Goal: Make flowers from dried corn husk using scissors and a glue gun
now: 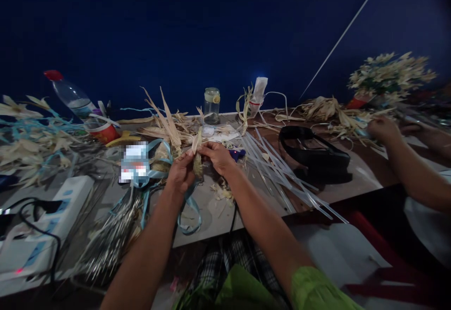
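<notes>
Head view: what is the left hand [181, 171] doing?

"It's pinching a pale dried husk strip [198, 166], thumb and fingers pressing on its side."

"And the right hand [216, 156]?"

"It's meeting the left one at the upper part of the strip, its thumb and fingertips closing on it."

"So where is the strip sitting?"

"It's standing roughly upright between the two hands, above the table [209, 220]. A light blue ribbon [192, 202] is looping just below the left hand, and husk scraps [222, 192] are lying below the right."

"What's lying further right?"

"Clear thin rods [278, 174] are spreading toward the table edge, with a black strap [313, 155] lying beyond them. Near the far right, a co-worker's hand [384, 129] is reaching over the table; I can't tell what it's gripping."

"And behind?"

"A glass jar [212, 108] is standing near the wall [211, 28]."
</notes>
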